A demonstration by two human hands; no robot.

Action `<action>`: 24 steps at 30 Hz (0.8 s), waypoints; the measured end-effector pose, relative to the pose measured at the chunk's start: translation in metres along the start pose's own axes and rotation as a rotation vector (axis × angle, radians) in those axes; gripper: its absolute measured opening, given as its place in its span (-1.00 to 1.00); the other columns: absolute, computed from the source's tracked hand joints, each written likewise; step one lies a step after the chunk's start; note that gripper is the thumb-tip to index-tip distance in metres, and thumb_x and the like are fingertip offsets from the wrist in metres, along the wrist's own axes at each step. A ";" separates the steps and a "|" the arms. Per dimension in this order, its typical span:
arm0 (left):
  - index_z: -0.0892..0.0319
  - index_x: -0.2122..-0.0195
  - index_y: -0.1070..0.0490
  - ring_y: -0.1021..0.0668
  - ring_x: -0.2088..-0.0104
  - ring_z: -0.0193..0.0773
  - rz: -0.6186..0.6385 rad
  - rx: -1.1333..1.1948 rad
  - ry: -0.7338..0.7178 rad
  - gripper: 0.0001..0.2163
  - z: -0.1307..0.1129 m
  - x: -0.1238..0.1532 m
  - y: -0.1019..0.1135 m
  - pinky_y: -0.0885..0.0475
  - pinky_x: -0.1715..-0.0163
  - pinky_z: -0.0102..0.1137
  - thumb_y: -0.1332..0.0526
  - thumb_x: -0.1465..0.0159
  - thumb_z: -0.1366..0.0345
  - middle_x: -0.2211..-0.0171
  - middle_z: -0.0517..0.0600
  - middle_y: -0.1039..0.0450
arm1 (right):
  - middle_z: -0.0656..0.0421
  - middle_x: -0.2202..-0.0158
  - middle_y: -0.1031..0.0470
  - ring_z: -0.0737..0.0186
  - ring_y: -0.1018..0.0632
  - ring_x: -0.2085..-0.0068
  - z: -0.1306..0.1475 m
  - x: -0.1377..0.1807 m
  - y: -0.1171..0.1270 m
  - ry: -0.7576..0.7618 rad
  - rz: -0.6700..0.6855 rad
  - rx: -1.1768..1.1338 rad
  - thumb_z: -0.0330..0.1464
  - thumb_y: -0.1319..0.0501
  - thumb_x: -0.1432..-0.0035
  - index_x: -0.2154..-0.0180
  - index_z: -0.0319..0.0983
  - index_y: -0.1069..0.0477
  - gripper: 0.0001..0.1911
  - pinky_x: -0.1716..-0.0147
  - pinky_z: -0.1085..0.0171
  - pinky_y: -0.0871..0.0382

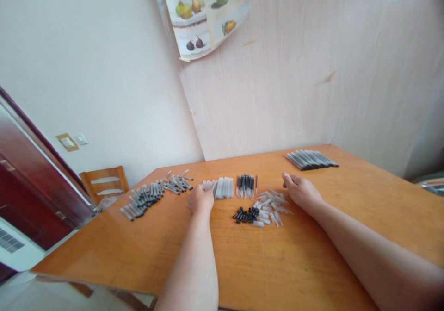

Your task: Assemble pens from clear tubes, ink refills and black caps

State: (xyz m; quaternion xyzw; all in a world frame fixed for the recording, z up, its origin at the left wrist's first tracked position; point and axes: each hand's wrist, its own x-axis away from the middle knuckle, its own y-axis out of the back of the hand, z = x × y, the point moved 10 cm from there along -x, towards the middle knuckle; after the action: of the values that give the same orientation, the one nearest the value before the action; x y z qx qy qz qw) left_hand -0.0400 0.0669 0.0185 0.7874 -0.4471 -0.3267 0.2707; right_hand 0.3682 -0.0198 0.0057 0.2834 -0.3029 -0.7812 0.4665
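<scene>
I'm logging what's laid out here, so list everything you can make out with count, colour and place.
Table: one, orange-brown, centre
Grey sticks: many, black-ended, table's left
White tubes: several, whitish, centre
Dark rods: several, black, right of tubes
Black pieces: many, black, nearer than rods
Clear caps: many, translucent, right of black pieces
Grey row: many sticks, black-ended, far right
Fruit picture: one, multicoloured, wall
Chair: one, brown, behind left end
Door: one, dark red, left
Left hand: one, bare, at tubes
Right hand: one, bare, right of caps
</scene>
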 end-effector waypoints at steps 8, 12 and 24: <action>0.11 0.60 -0.47 -0.39 0.00 0.31 -0.121 0.175 0.028 -0.88 -0.003 0.008 0.016 -0.17 0.02 0.11 -0.38 0.19 0.32 0.27 0.23 -0.50 | 0.03 0.33 -0.57 0.13 -0.53 0.25 0.002 0.001 0.001 -0.001 0.004 -0.007 0.00 0.17 -0.29 0.39 -0.20 -0.48 -0.40 0.32 0.28 -0.25; 0.11 0.61 -0.45 -0.37 -0.02 0.28 -0.113 0.173 0.023 -0.88 -0.005 0.010 0.016 -0.14 -0.01 0.09 -0.37 0.19 0.34 0.27 0.21 -0.48 | 0.03 0.33 -0.56 0.12 -0.53 0.25 0.001 0.001 0.000 -0.016 0.010 0.001 0.01 0.17 -0.29 0.39 -0.20 -0.48 -0.40 0.32 0.27 -0.25; 0.14 0.65 -0.36 -0.35 -0.04 0.29 -0.142 0.121 -0.025 -0.85 -0.014 0.013 0.023 -0.13 -0.02 0.14 -0.34 0.09 0.28 0.22 0.25 -0.47 | 0.04 0.33 -0.56 0.14 -0.53 0.25 0.004 0.003 0.002 -0.017 0.013 -0.004 0.01 0.18 -0.29 0.40 -0.20 -0.45 -0.41 0.31 0.28 -0.23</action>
State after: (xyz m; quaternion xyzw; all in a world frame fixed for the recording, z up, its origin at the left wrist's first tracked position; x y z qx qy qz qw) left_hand -0.0361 0.0468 0.0402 0.8279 -0.4125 -0.3274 0.1932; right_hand 0.3652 -0.0228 0.0095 0.2741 -0.3071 -0.7812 0.4694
